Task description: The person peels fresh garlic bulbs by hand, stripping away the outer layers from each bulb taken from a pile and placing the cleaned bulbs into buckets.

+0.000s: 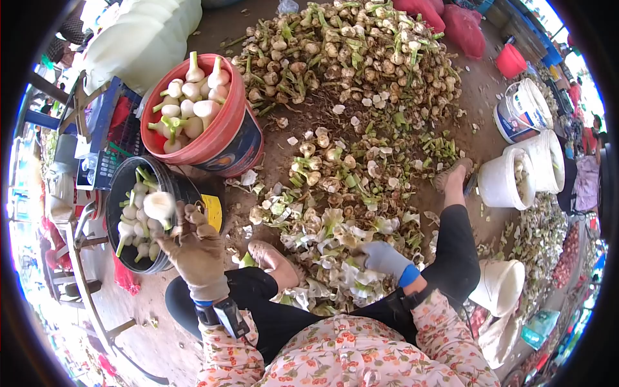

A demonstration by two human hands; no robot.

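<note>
My left hand (197, 253), in a tan soiled glove, is at the right rim of the black bucket (169, 173). A white peeled garlic bulb (159, 206) is just beyond its fingertips, over the bucket; whether they touch is unclear. White bulbs with green stems (133, 222) lie inside. My right hand (382, 258), in a grey glove with a blue cuff, is closed above the loose peels (335, 242) between my legs. Its fingertips point left, and what they hold is too small to name. Behind the peels rises a big pile of unpeeled garlic (361, 51).
A red bucket (248, 138) full of white bulbs stands behind the black one. White buckets (506, 180) line the right side, with a small red bucket (510, 61) farther back. A blue crate (103, 138) and a metal frame (80, 271) are at the left.
</note>
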